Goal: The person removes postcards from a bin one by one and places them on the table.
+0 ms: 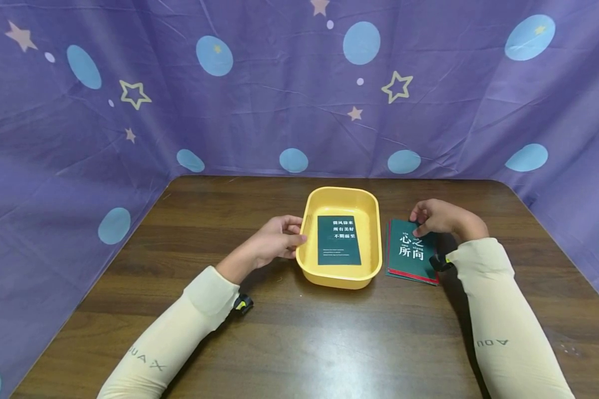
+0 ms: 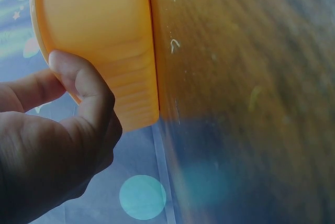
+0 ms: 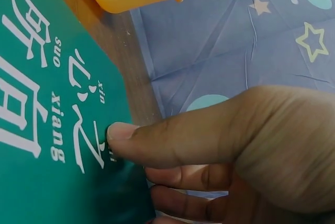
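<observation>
A yellow plastic basin [image 1: 371, 268] stands on the table with a dark green card [image 1: 338, 246] printed in white characters lying inside it. At its left side my left hand [image 1: 275, 242] pinches the rim between thumb and fingers; the left wrist view shows the basin's outer wall [image 2: 99, 20] beside that hand. Right of the basin is a small stack of cards, with a green card [image 1: 403, 266] on top and a red edge showing below. My right hand [image 1: 443, 217] pinches the top green card [image 3: 31, 182] at its far edge, thumb on its face, fingers beyond the edge.
The brown wooden table [image 1: 299, 343] reaches back to a purple curtain [image 1: 259, 111] with stars and blue dots, which also hangs along both sides. The basin and the card stack stand close together, a narrow strip of table between them.
</observation>
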A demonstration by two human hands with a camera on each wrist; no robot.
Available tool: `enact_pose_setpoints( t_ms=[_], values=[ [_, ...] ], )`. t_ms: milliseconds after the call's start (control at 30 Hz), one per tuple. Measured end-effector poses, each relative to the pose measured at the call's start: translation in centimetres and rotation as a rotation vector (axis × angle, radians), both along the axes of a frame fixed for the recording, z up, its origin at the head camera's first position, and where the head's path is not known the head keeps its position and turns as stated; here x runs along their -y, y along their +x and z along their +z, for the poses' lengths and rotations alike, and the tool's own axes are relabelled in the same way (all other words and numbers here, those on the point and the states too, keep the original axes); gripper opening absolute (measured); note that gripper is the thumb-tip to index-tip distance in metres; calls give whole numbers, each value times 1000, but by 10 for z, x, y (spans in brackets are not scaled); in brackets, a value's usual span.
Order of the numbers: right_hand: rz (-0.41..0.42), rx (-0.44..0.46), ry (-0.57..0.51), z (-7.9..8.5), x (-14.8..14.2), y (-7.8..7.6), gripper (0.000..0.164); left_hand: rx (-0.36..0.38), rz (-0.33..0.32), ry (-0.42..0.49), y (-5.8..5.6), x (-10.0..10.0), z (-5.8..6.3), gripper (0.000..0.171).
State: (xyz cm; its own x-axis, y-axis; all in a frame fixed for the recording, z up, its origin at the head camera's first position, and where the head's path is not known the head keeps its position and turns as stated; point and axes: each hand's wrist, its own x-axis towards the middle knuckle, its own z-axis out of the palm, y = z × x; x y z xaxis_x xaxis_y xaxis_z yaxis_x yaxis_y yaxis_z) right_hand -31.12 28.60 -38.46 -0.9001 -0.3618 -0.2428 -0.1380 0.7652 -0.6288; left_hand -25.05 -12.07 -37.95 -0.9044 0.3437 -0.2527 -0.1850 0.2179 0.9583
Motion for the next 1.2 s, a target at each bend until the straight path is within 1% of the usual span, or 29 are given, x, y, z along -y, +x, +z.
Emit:
enact_pose_setpoints(
  t_ms=[133,267,367,533,767,900,1033,1133,1200],
  values=[
    [1,-8,-9,2,-1,1,39,-1,-3,1,0,0,-1,51],
    [11,-56,12,7,-1,2,39,-2,-3,-2,0,1,-1,50],
    [23,-130,50,12,2,2,36,0,4,-1,0,1,-1,50],
    [25,-249,82,23,10,4,31,8,6,-4,0,3,-1,50],
    [44,-357,43,36,24,10,32,8,2,-3,1,2,1,50],
    [47,-394,24,42,36,12,31,4,-1,-5,0,2,2,50],
    [59,-400,5,44,50,13,32,3,4,-6,0,2,2,49],
    [90,-421,-4,43,62,13,33,5,-1,0,0,1,2,50],
    [125,-449,-5,41,70,12,33,9,-3,6,0,1,2,50]
  ],
)
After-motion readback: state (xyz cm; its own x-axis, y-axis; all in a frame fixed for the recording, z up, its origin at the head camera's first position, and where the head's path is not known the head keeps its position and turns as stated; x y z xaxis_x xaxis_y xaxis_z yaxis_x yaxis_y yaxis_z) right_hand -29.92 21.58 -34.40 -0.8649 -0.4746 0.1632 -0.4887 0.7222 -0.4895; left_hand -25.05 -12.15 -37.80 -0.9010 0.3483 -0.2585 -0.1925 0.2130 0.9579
